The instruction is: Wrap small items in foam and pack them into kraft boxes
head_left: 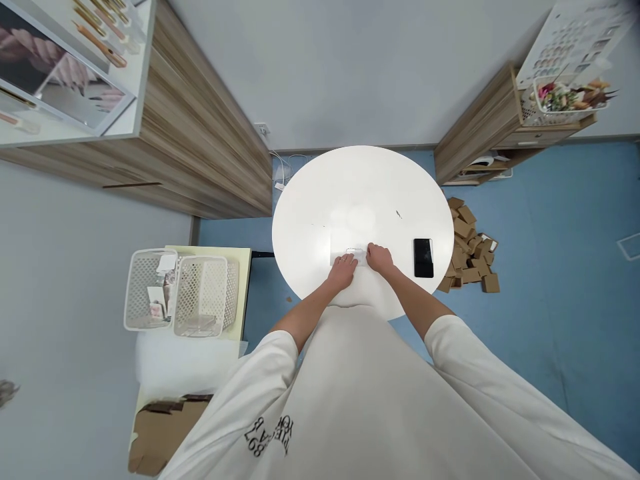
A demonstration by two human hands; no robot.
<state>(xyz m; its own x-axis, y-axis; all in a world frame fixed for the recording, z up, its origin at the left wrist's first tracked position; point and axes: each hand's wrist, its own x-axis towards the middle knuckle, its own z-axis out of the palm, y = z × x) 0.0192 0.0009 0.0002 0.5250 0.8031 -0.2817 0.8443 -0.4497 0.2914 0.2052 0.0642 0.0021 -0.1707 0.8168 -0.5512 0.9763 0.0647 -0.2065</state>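
On the round white table (350, 187) close to my body lies a pale, see-through sheet (336, 245), hard to make out against the white top. A small clear item (356, 253), perhaps a flat plastic case or packet, rests on it between my hands. My left hand (344, 270) lies on the sheet with its fingers stretched out, their tips touching the near left side of the clear item. Just right of that item, my right hand (380, 259) is closed, fingers curled at the sheet's right side. What it grips is hidden.
A black phone (423, 258) lies on the table's right side. Small brown cardboard boxes (470, 247) are heaped on the floor beyond it. To the left, white baskets (200, 293) and a bubble-wrap-like roll (185, 363) stand on a side table. A wooden cabinet (210, 113) rises at upper left.
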